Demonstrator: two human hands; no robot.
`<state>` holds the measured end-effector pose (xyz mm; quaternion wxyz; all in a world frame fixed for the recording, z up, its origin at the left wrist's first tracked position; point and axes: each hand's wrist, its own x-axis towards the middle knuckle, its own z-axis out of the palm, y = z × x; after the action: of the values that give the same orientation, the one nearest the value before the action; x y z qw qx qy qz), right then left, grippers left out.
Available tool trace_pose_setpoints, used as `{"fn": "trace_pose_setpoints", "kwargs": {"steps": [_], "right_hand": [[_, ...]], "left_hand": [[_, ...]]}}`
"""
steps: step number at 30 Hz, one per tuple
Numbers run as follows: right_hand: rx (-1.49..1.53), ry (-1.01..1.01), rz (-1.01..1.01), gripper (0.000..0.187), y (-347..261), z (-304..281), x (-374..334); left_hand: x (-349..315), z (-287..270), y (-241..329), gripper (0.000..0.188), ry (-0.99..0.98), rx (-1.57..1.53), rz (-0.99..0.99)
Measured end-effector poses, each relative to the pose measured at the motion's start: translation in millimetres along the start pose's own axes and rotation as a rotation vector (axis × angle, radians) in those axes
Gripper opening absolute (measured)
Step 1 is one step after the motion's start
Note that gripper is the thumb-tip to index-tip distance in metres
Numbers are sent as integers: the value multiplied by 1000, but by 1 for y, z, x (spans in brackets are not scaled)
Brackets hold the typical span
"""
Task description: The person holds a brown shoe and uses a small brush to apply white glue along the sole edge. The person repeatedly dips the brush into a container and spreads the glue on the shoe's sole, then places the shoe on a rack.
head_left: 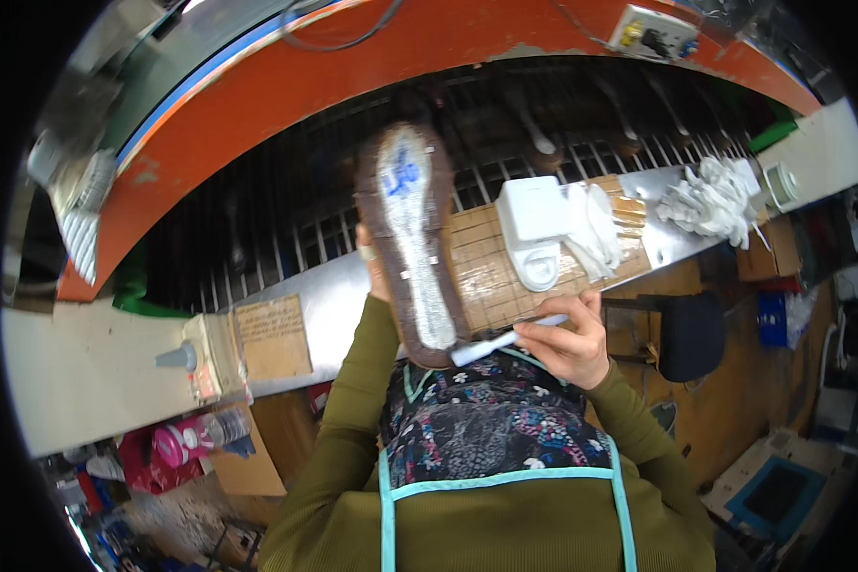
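Note:
My left hand (373, 269) is closed round the far left side of a brown shoe (439, 224), its fingers mostly hidden behind it. The shoe stands bottom toward me, showing a pale insole board (414, 243) with blue marks, framed by a brown margin. In my right hand (570, 345), a small brush (517, 339) with a white handle is pinched between thumb and fingers. Its head lies at the lower end of the shoe's bottom, by the brown edge. Beyond my right hand stands a white plastic container (532, 212) with a small round opening at its near end.
A metal ledge (334, 329) runs before a conveyor of bars (305, 248), with brown shoes (541, 148) farther in under an orange machine frame (257, 100). White cloth (596, 231) and bunched white gloves (710, 202) lie right. A cardboard piece (272, 336) lies left; a dark stool (691, 336) stands right.

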<state>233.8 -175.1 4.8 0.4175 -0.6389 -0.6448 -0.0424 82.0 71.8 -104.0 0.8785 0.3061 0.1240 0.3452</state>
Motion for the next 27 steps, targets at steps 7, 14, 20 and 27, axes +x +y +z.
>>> {"fn": "trace_pose_setpoints", "kwargs": {"steps": [7, 14, 20, 27], "right_hand": [[-555, 29, 587, 8, 94, 27, -88], [-617, -102, 590, 6, 123, 61, -84], [-380, 83, 712, 12, 221, 30, -28], [-200, -315, 767, 31, 295, 62, -1]], "left_hand": [[4, -79, -4, 87, 121, -179, -47], [-36, -86, -1, 86, 184, -138, -107], [-60, -82, -4, 85, 214, -127, -80], [-85, -71, -4, 84, 252, -125, -10]]}}
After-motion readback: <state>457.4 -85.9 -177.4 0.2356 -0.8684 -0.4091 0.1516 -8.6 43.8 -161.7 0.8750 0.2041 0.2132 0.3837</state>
